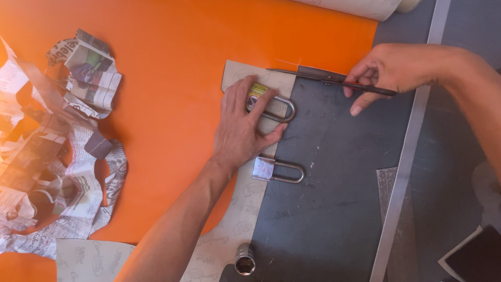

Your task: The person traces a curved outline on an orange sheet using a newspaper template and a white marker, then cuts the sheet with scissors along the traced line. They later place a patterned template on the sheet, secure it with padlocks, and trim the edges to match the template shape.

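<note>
Two padlocks weigh down one paper pattern [245, 209] on orange sheet [172, 104].
Left hand [242, 128], fingers spread, presses the twelve-o'clock padlock [271, 104]; right hand [399, 70] pinches scissors [329, 81].

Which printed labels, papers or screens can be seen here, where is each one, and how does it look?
Sticker on the upper padlock, under the left hand: small, yellow with a dark round mark.
Newspaper scraps, left edge on the orange sheet: crumpled, grey-white with colour photos.
Beige pattern card, centre: faint repeated oval prints.
No screens.
</note>
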